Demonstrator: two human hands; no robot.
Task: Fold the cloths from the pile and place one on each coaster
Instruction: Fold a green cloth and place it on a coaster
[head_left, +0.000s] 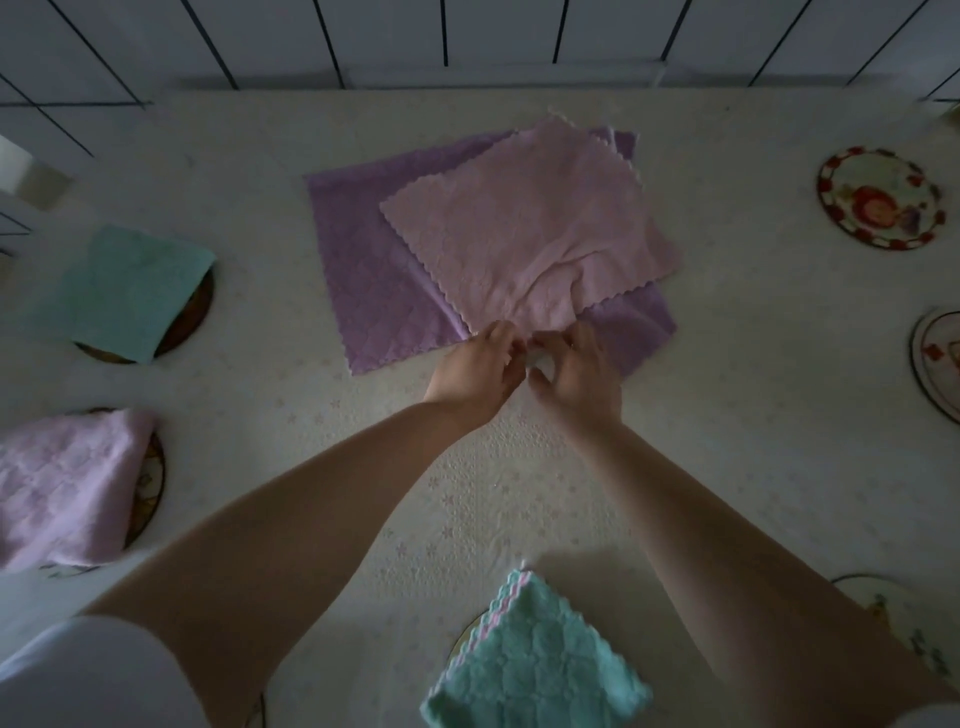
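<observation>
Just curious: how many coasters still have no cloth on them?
3 bare coasters, all on the right: far, at the edge, and near, partly behind an arm. Others may lie out of view.

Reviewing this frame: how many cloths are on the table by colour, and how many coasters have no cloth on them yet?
Pink cloths: 2, one in the pile, one folded
Purple cloths: 1
Teal cloths: 2, both folded
Bare coasters: 3
Total: 5 cloths, 3 bare coasters

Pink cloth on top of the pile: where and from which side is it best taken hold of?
By its near corner, from the person's side: the pink cloth lies diagonal on the purple cloth, that corner pointing at both hands, which already pinch there.
</observation>
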